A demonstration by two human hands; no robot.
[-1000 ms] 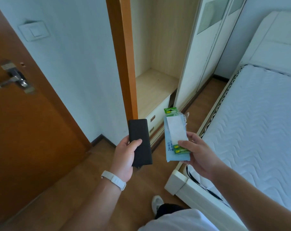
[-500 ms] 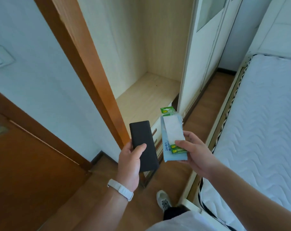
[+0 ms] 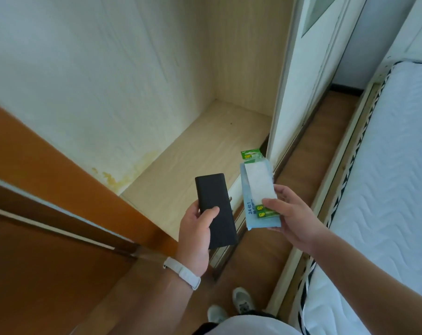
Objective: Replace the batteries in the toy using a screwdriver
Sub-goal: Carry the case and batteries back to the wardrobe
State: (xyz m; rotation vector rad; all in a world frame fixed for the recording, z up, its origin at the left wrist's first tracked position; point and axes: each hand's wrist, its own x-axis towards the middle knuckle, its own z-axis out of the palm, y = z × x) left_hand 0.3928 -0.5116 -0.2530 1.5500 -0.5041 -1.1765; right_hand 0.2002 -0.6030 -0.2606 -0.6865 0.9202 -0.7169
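My left hand [image 3: 197,228] grips a flat black rectangular device [image 3: 216,209], thumb across its front, held upright in front of me. My right hand [image 3: 288,216] pinches a light blue packet [image 3: 256,189] with a white panel, and behind it a green battery pack [image 3: 252,154] whose card sticks out above. Green batteries [image 3: 263,211] show under my right thumb. Both hands are at mid-height over the wooden floor, close together. No screwdriver is plainly visible.
An open light-wood wardrobe shelf [image 3: 205,151] lies just ahead, drawers below it. An orange door frame [image 3: 60,170] runs across the left. A white wardrobe door [image 3: 299,81] stands to the right, and a bed with white mattress [image 3: 386,177] fills the right side.
I have stepped forward and turned right toward the wardrobe; the door and light switch slid out of view. Both hands keep the same hold on their objects.
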